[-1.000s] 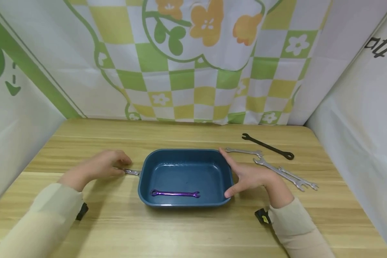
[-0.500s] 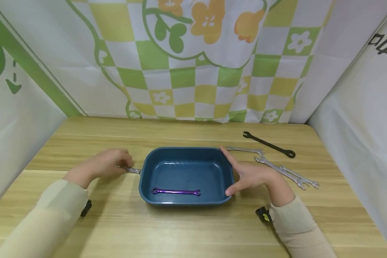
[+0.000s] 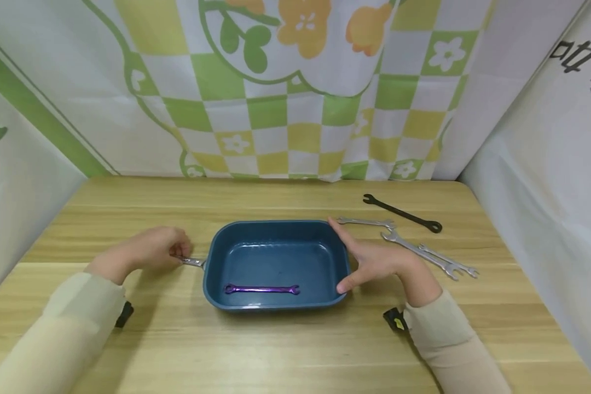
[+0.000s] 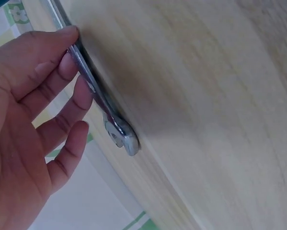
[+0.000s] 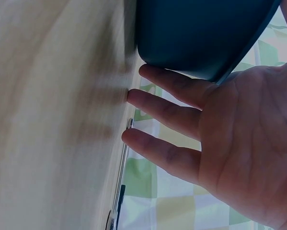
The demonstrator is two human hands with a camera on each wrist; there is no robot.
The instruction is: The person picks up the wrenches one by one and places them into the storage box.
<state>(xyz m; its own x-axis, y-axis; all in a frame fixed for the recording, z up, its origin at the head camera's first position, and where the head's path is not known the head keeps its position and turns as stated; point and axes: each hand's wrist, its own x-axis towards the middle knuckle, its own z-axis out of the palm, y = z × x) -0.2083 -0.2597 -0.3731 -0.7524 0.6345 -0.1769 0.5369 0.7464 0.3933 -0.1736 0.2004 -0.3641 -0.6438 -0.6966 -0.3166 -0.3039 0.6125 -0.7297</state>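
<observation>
The silver wrench (image 3: 193, 262) lay low at the bench (image 3: 285, 350), just left of the blue basin (image 3: 278, 265), its long axis running nearly left to right. Its right end pointed at the basin's left wall; from where I sat, I couldn't tell whether the two touched. I judged that line to matter most: the left grip (image 3: 157, 247) was at the wrench, on the side away from the basin, and far nearer to it than the right grip (image 3: 374, 260).

Through the left wrist view I saw that grip's thumb and index finger pinching the shaft, its other fingers loosely bent, and a rounded wrench end extending past them. The basin's left wall was the obstacle I noted between this wrench and the basin's inside.

Inside, a purple wrench (image 3: 262, 289) lay along the near wall, nearly parallel to the silver one. I had the right grip spread wide at the basin's right wall, thumb by the near corner, index finger by the far one, curled round nothing.

Beyond it lay a small spanner (image 3: 366, 221), a large spanner (image 3: 420, 252), a slim spanner (image 3: 447, 260) and, farthest back, a black wrench (image 3: 401, 212).
</observation>
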